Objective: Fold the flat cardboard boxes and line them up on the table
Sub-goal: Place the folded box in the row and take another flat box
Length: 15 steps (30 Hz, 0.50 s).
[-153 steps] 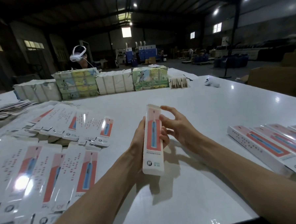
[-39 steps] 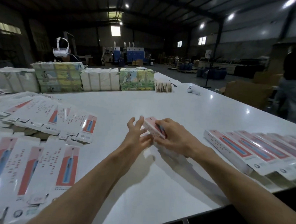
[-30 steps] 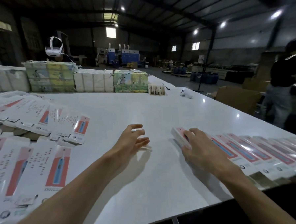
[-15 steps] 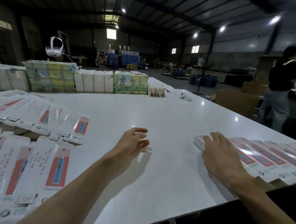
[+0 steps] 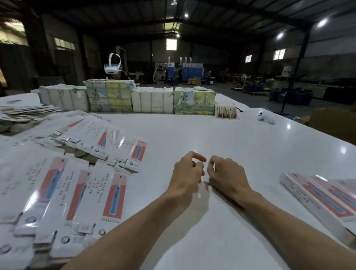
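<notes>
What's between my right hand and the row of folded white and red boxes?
Nothing: the head view shows only bare white table between the right hand and the row of folded white-and-red cardboard boxes.

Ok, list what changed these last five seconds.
The folded box held in both hands went right: the right hand laid it at the left end of the row of folded boxes and let go, then returned beside the left hand over the table, both empty. Flat boxes and far stacks stayed put.
</notes>
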Motion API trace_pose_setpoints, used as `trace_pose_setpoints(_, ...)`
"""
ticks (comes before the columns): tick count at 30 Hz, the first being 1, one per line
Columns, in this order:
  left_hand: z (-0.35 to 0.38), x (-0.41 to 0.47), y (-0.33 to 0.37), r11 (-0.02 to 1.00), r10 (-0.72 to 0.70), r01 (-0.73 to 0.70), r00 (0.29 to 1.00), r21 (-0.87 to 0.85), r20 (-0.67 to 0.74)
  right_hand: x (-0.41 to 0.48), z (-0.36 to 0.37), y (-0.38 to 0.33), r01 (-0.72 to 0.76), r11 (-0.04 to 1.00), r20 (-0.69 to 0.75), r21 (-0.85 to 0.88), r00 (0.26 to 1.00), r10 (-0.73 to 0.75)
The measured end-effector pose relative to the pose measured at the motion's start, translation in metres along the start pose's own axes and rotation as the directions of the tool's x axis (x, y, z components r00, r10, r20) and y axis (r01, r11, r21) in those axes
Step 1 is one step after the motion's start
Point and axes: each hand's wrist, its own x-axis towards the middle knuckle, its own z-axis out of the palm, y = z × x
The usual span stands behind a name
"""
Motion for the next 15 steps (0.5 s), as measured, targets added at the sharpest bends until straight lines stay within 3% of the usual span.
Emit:
trace_pose_setpoints(3, -0.006, 0.006, -0.001, 0.976, 0.027, -0.018, 0.999, 0.215, -0.041, 0.002, 0.009, 0.008, 0.024, 0.998, -0.008, 0.06, 1.0, -0.024)
trace_pose_setpoints(6, -0.016, 0.021, -0.001, 0.884, 0.002, 0.036, 0.997, 0.466, -0.081, 0.003, 0.013, 0.013, 0.038, 0.997, -0.003, 0.073, 0.999, -0.038)
trace_pose_setpoints(10, -0.047, 0.064, 0.001, 0.662, 0.051, 0.08, 0.987, 0.745, -0.152, 0.007, 0.017, 0.017, 0.034, 0.991, 0.014, 0.126, 0.999, -0.036)
trace_pose_setpoints(15, -0.107, 0.108, -0.01, 0.37, -0.043, 0.323, 0.943, 0.871, -0.331, 0.01, 0.021, 0.022, 0.038, 0.98, 0.01, 0.193, 0.999, -0.041)
